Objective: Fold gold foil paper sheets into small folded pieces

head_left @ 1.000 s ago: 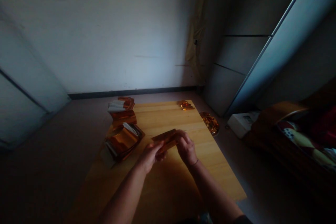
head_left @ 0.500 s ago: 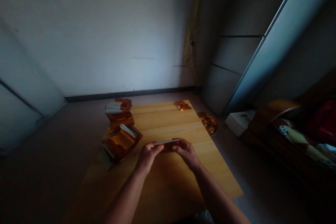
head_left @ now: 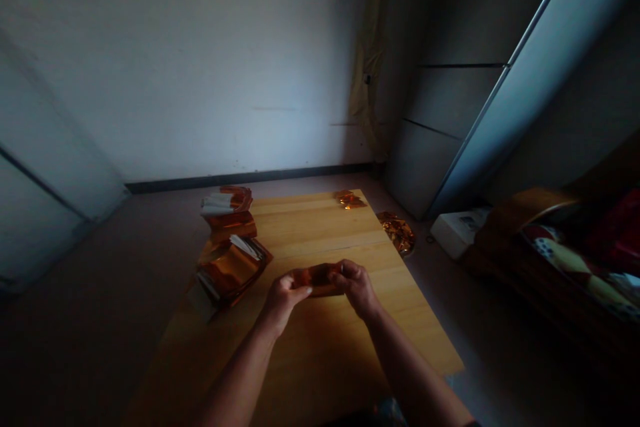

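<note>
a pale grey wall [head_left: 200, 67] rises behind a long counter of smooth, light yellow wood [head_left: 320, 227], which stands on a dull grey floor [head_left: 90, 280]. to the right, a dark wooden bed [head_left: 505, 260] carries patterned bedding. on the counter's left side lie two heaps of shiny orange metallic foil sheets, the nearer heap [head_left: 231, 270] loose and folded, the farther one [head_left: 227, 210] topped with white paper strips. a small crumpled orange foil scrap [head_left: 349, 199] sits at the far edge, and a crumpled gold foil wad [head_left: 396, 232] lies on the floor just beyond the counter. the hands are close together, narrowly pinching a creased orange foil piece [head_left: 320, 279] above the middle of the counter, the left hand [head_left: 285, 300] at one end and the right hand [head_left: 356, 288] at the other. where the earlier view showed the piece as a thin pale edge, its broad orange face now shows.
</note>
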Demonstrator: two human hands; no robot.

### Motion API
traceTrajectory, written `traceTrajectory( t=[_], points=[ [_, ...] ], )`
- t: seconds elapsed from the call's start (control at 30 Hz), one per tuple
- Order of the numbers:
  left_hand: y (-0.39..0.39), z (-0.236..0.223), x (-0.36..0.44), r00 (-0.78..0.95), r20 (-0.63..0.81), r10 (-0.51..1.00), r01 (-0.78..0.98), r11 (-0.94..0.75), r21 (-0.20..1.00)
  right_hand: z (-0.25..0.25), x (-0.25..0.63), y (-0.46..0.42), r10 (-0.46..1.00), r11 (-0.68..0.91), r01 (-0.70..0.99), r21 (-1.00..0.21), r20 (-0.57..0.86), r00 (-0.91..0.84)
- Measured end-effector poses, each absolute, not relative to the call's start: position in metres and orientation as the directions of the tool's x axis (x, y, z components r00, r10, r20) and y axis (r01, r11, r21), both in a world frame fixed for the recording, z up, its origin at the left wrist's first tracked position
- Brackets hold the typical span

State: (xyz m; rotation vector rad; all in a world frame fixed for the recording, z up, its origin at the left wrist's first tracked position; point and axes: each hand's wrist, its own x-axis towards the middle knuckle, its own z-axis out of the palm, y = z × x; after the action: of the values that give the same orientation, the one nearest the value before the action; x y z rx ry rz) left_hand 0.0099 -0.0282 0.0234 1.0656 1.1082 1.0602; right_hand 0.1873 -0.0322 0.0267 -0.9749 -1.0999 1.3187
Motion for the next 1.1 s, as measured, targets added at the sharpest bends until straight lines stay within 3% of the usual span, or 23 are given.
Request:
traceTrajectory(
  t=[0.13, 0.27, 0.43, 0.83, 1.1],
  points=[
    [-0.028, 0.028, 0.010, 0.150, -0.175, 0.973, -0.143, 0.197, 0.970, 0.025, 0.186, -0.030, 1.000, 0.016, -0.211, -0.977, 0.020, -0.017],
    [-0.027, 0.027, 0.010, 0.021, -0.139, 0.990, -0.043, 0.139, 0.989, 0.029, 0.183, -0.031, 0.999, 0.011, -0.166, -0.986, 0.017, -0.031],
    [-0.026, 0.019, 0.012, -0.060, -0.089, 0.994, -0.046, 0.086, 0.995, 0.032, 0.181, -0.031, 0.999, 0.007, -0.171, -0.985, 0.014, -0.041],
    [-0.031, 0.028, 0.018, -0.034, -0.119, 0.992, -0.170, 0.111, 0.979, 0.023, 0.182, -0.023, 0.996, 0.086, -0.081, -0.993, 0.084, 0.020],
    [-0.020, 0.002, 0.016, -0.104, -0.050, 0.993, -0.016, 0.049, 0.999, 0.011, 0.181, -0.014, 0.997, 0.069, -0.065, -0.995, 0.067, 0.041]
  ],
)
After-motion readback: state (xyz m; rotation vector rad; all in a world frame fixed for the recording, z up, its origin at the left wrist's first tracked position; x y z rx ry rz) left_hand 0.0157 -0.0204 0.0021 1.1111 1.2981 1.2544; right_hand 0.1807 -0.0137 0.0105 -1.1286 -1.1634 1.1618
